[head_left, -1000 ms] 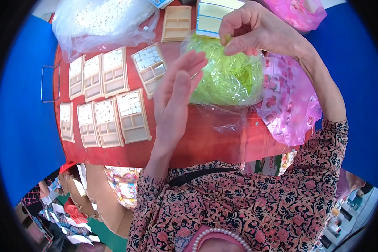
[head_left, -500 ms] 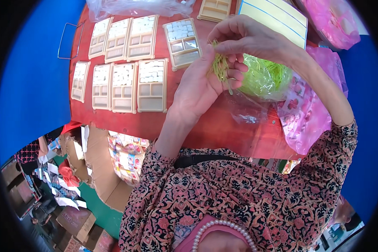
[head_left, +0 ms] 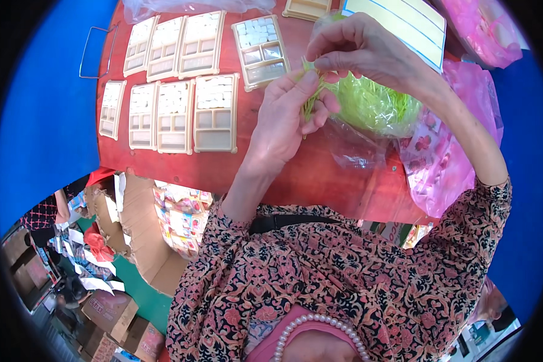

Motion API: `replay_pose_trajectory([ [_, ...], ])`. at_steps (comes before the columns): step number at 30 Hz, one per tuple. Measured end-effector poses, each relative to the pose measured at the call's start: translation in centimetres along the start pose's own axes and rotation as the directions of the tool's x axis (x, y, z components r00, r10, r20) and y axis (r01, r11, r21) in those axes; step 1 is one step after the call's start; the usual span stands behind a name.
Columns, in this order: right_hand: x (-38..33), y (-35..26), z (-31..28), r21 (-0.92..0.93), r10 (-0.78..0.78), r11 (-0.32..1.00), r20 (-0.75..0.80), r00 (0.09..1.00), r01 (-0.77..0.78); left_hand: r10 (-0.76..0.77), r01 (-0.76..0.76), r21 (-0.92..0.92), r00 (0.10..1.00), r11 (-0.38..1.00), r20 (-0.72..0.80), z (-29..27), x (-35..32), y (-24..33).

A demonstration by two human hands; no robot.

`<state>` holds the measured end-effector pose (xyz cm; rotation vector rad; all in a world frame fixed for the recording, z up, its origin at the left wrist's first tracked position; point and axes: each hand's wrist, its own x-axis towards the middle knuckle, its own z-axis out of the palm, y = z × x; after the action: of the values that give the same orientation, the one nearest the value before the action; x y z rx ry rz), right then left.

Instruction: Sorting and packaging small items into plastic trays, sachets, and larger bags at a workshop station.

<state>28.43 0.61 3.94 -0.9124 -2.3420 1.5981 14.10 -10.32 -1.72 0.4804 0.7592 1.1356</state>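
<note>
My left hand (head_left: 282, 117) is closed around a small bundle of thin yellow-green strands (head_left: 311, 107), whose ends hang below its fingers. Above it, my right hand (head_left: 371, 57) pinches the upper end of the same bundle between thumb and fingers. Just beyond my right wrist lies a clear plastic bag of bright green strands (head_left: 377, 104), partly hidden by that hand. Nearest my left hand is a beige compartment tray (head_left: 266, 73), with white pieces filling its far section and shiny small squares in two middle cells.
On the red table (head_left: 223, 172), more beige trays (head_left: 216, 139) with white pieces stand in two rows at left. A pink plastic bag (head_left: 443, 172) drapes over the right edge. Behind is a yellow board (head_left: 404, 30) with blue lines. An open cardboard box (head_left: 148, 226) stands below left.
My left fingers have curled in and closed more tightly on the strands, where the palm was more open before. The right hand still pinches the upper end. The view has shifted slightly.
</note>
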Motion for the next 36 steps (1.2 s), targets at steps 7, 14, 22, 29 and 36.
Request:
replay_pose_trajectory([
  [7,-0.5,0.4,0.8,0.042,0.082,0.996,0.028,0.996,-0.084,-0.027,0.027,-0.026,1.000,0.999,-0.004,0.0,-0.7,-1.0],
  [14,0.1,0.0,0.2,0.045,0.108,0.993,0.091,0.990,-0.112,-0.030,0.031,-0.038,0.999,0.999,0.026,-0.3,-1.1,-0.8],
  [22,1.3,-0.3,-0.6,0.248,0.143,0.954,0.114,0.983,-0.167,-0.032,0.033,-0.111,0.999,0.993,0.010,-1.1,-1.3,-0.2],
  [29,1.9,-1.5,-0.3,0.194,0.234,0.952,0.034,0.972,-0.237,-0.034,0.027,-0.135,0.998,0.990,-0.051,-3.1,-2.4,-0.5],
  [36,3.8,-3.1,1.3,-0.145,-0.006,0.989,-0.077,0.997,-0.005,-0.019,0.004,-0.147,0.994,0.989,-0.103,-5.1,-5.3,0.3],
])
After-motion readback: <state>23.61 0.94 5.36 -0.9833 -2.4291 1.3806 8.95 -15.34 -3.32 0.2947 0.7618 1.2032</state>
